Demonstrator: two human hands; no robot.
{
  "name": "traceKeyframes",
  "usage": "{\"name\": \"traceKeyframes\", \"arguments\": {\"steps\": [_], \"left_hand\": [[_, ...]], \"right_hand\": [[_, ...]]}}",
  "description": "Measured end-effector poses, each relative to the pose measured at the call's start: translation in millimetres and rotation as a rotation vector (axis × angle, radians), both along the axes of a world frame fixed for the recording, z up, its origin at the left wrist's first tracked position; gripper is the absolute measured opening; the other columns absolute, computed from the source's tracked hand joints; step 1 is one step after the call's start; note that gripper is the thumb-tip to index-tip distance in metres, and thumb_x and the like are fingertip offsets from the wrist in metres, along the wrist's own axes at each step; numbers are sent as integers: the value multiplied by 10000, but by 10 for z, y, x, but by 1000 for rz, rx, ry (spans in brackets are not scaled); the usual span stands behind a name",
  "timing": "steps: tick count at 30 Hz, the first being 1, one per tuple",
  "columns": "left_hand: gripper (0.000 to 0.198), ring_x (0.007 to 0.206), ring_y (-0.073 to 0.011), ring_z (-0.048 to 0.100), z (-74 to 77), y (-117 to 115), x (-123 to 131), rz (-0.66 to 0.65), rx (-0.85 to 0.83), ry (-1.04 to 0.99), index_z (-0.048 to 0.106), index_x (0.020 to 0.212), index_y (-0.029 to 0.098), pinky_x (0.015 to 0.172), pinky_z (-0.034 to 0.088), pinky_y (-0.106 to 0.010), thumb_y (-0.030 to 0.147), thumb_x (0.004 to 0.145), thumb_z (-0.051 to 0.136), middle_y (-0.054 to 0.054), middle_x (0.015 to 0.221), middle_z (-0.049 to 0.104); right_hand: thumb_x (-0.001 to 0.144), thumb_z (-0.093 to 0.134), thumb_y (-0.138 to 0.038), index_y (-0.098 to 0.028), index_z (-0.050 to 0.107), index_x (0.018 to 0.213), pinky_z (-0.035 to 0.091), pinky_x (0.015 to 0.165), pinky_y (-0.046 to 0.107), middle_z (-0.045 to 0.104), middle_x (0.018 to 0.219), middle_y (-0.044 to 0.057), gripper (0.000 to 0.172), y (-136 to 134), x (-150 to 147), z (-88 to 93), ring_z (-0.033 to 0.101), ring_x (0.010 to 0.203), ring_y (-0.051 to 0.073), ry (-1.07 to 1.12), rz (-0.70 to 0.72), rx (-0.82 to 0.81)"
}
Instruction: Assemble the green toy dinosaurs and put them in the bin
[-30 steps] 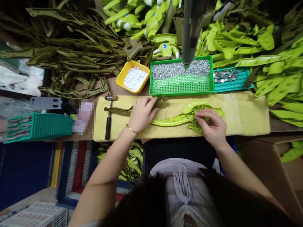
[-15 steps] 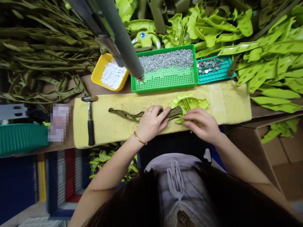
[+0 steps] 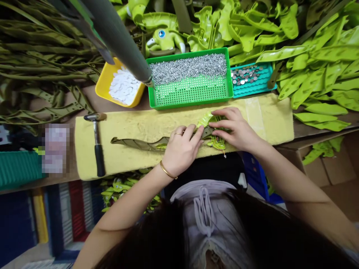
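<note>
A long olive plastic strip (image 3: 140, 144) lies across the yellow cloth pad (image 3: 134, 123), its right end over a lime-green plastic part (image 3: 206, 118). My left hand (image 3: 183, 146) grips the strip near its right end, with fingers bent over it. At that end, my right hand (image 3: 234, 129) has its fingertips on the green part and the strip's tip. Below my right fingertips sits a small green piece (image 3: 217, 143) with a short thin bit hanging off the pad's edge. The fingers partly hide where the parts meet.
A hammer (image 3: 98, 149) lies on the pad's left. Behind stand a yellow bin (image 3: 101, 84) of white pieces, a green tray (image 3: 193, 91) of screws and a teal tray (image 3: 252, 87) of metal discs. A grey tool (image 3: 120, 41) hangs above. Plastic parts (image 3: 319, 74) are heaped around.
My right hand has moved up from the lower edge of the green part to its upper side. My left hand stays on the strip. The camera view has shifted slightly.
</note>
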State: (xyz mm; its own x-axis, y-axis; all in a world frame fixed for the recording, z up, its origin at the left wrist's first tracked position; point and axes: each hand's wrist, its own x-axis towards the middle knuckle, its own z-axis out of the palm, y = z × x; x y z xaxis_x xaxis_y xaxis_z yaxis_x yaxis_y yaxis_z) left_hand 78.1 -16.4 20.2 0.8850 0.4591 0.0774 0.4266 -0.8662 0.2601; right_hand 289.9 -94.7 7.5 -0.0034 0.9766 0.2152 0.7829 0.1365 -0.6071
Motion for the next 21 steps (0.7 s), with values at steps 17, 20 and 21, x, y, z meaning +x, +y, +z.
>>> {"name": "traceKeyframes", "arguments": {"steps": [17, 20, 21], "left_hand": [[382, 1295, -301, 458, -294, 31, -83, -3, 46, -217, 577, 1310, 231, 1064, 349, -500, 302, 940, 518, -72, 1368, 589], [323, 1229, -270, 538, -282, -126, -349, 101, 101, -480, 623, 1197, 209, 1052, 404, -470, 218, 875, 600, -114, 1279, 637], [283, 1141, -247, 598, -268, -181, -472, 240, 74, -592, 634, 1139, 199, 989, 464, -433, 196, 857, 616, -120, 1193, 671]], "right_hand": [[922, 522, -308, -192, 656, 981, 523, 832, 393, 691, 942, 51, 187, 1204, -229, 298, 633, 854, 178, 387, -8, -198], [914, 537, -259, -172, 625, 1000, 542, 773, 368, 685, 910, 54, 151, 1710, -252, 182, 632, 785, 160, 567, -32, -375], [913, 536, -248, -168, 620, 1011, 540, 795, 375, 686, 936, 58, 151, 1756, -238, 160, 633, 814, 163, 564, -74, -341]]}}
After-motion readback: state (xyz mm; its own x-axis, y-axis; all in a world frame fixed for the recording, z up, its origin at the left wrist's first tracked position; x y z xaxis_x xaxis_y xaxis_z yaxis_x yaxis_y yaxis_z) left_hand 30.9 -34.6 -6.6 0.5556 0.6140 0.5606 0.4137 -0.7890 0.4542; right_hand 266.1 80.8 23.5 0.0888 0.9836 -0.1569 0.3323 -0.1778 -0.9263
